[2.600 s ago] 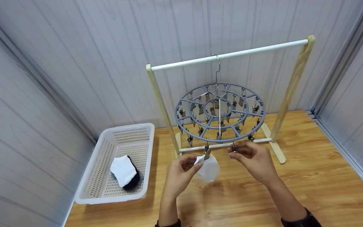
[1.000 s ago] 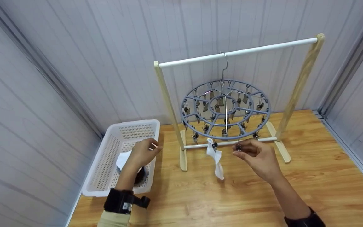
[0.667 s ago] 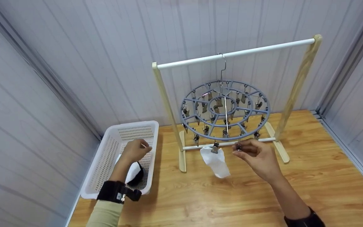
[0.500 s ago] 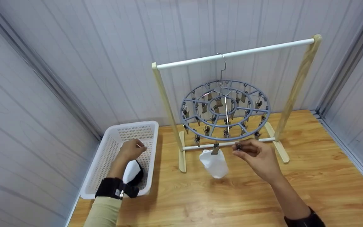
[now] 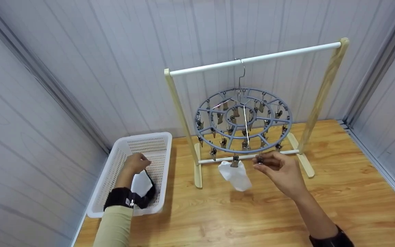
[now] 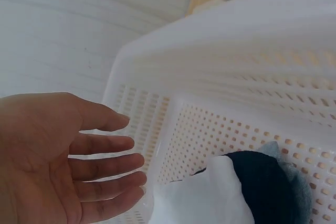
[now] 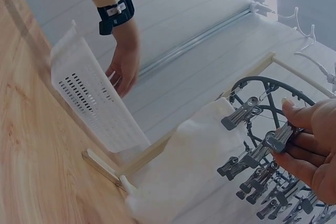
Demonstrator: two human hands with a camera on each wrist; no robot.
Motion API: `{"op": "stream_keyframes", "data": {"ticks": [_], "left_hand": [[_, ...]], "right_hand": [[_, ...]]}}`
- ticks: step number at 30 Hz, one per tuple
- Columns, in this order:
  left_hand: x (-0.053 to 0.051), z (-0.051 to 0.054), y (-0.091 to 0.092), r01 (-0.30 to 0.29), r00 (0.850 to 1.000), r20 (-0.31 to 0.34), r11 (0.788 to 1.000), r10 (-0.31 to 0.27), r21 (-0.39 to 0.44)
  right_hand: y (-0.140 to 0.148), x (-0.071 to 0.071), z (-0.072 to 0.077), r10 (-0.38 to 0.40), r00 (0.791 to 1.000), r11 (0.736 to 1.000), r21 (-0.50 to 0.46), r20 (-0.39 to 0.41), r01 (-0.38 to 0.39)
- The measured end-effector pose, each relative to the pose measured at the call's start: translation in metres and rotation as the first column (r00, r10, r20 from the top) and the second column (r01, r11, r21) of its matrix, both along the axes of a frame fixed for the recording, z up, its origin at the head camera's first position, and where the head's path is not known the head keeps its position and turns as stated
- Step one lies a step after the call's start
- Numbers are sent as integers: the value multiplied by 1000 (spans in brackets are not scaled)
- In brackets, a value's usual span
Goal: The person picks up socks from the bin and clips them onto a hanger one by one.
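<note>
My left hand (image 5: 135, 164) is inside the white plastic basket, above a folded white sock (image 5: 141, 184). In the left wrist view its fingers are extended and hold nothing, with the white sock and dark fabric (image 6: 262, 182) lying to one side. My right hand (image 5: 283, 173) pinches a metal clip (image 7: 276, 139) on the front edge of the round grey drying hanger (image 5: 211, 147). Beside that hand, another clip (image 5: 235, 160) grips a white sock (image 5: 238, 177) that hangs over the table. Whether anything lies beneath the basket's fabric is hidden.
The hanger hooks onto the white bar (image 5: 286, 55) of a wooden stand (image 5: 321, 96) and carries several other clips. To its left, the basket (image 5: 165, 154) stands on the wooden table (image 5: 252, 219). Panelled walls (image 5: 132, 68) close in the back and sides.
My left hand has let go of the hanging white sock and moved left into the basket. The sock has swung and turned on its clip. My right hand keeps pinching its clip.
</note>
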State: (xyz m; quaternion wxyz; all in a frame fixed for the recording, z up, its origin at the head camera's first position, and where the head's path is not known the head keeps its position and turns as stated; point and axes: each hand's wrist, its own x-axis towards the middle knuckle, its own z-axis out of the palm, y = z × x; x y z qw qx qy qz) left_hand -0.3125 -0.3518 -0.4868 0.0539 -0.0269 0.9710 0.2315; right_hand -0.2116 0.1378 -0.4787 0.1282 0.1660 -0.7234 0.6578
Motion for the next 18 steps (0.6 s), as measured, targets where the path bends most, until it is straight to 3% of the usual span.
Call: {"op": "stream_keyframes", "data": {"ticks": [12,18], "left_hand": [[-12,-17,-26,-65,995,72,997,62,31],[-10,-26,-32,-111,988,112,994,108,17]], "right_hand": [[-6,-1,-4,-18,1000,1000,-13,-9,18],[-3,0,-4,-5,999,1000,-23,-34,4]]}}
